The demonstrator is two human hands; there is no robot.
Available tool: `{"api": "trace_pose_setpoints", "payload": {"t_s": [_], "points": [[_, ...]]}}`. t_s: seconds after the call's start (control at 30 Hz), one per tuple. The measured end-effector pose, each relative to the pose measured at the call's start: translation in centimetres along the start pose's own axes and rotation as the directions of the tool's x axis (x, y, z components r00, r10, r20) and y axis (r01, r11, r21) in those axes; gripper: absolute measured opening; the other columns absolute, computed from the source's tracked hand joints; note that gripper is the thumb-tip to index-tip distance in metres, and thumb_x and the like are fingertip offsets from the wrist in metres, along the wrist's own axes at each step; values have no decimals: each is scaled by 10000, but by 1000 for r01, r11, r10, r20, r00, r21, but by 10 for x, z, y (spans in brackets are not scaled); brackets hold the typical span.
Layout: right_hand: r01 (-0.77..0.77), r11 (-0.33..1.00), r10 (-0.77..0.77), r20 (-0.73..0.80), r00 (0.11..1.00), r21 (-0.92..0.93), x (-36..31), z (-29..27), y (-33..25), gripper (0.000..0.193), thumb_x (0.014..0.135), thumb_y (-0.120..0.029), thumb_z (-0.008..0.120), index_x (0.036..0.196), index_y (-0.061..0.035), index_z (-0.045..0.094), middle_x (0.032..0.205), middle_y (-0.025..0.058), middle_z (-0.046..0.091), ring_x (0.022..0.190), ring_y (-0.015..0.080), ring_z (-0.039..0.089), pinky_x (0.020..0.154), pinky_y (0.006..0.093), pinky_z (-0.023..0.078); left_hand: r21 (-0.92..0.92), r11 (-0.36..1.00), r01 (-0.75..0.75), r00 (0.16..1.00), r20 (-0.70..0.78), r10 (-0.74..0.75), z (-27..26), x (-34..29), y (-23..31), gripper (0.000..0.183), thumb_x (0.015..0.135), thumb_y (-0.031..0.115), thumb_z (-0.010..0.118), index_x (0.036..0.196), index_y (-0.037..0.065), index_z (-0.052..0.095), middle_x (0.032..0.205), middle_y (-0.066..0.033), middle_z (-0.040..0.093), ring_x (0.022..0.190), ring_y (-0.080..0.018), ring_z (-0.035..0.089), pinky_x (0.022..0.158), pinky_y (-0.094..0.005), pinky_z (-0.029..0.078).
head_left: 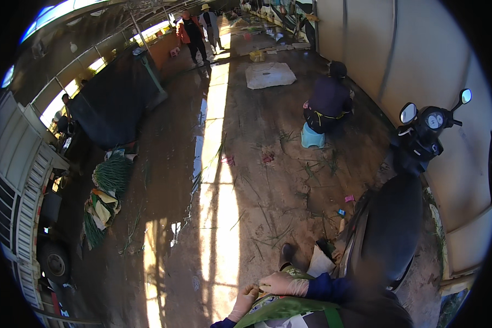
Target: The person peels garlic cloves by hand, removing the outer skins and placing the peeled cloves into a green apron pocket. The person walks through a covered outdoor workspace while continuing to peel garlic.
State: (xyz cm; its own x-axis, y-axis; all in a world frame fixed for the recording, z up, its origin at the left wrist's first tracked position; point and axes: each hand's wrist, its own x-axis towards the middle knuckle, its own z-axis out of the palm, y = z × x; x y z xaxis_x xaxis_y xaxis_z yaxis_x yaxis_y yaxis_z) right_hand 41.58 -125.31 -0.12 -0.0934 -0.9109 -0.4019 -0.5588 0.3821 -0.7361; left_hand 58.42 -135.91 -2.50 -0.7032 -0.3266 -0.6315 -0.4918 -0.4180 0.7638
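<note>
My left hand (245,302) and my right hand (284,284), both in thin pale gloves, meet at the bottom of the head view. They are just above the green apron (279,309) on my lap. The fingers of both hands are curled in and pressed together, with the fingertips nearly touching. Whatever may be between them is too small to make out. Beyond my right hand a dark boot (288,255) shows on the ground, beside a pale sheet of card or paper (320,263).
A scooter (391,229) stands close on my right. Ahead, a person (328,101) sits on a light blue stool (312,136). Bundles of green onions (112,172) lie at the left, near a truck (24,191). Two people (194,33) stand far off; loose stalks litter the wet floor.
</note>
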Motion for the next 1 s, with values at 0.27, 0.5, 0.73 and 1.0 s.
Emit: {"api": "trace_pose_setpoints", "payload": {"t_s": [0.27,0.5,0.73,1.0], "points": [[104,899,-82,-69,994,426,67,-142,68,304,886,-366,566,968,-91,667,851,112,669,823,225,637,752,343,479,124,976,-178,980,112,164,24,121,138,221,969,245,555,952,32,609,859,18,595,791,-67,494,729,-212,413],[67,821,10,-132,991,567,73,-211,108,304,925,-294,566,1068,-36,642,907,125,675,837,154,622,771,293,473,200,973,-114,950,308,48,48,207,206,172,967,171,541,941,17,613,894,5,613,843,-89,543,780,-229,436],[-105,951,-16,-385,923,-292,97,-283,107,185,876,-211,482,807,-82,595,728,120,648,644,294,668,550,437,516,319,936,-146,895,445,-13,59,304,265,174,958,187,549,883,41,606,790,43,551,736,-59,477,680,-225,417],[-201,700,-183,-443,877,-685,186,-418,124,141,821,-199,521,762,-79,566,645,85,602,538,242,614,464,364,472,26,949,313,822,493,-285,51,435,382,165,938,162,526,912,39,633,715,25,551,596,-80,453,537,-219,363]]}}
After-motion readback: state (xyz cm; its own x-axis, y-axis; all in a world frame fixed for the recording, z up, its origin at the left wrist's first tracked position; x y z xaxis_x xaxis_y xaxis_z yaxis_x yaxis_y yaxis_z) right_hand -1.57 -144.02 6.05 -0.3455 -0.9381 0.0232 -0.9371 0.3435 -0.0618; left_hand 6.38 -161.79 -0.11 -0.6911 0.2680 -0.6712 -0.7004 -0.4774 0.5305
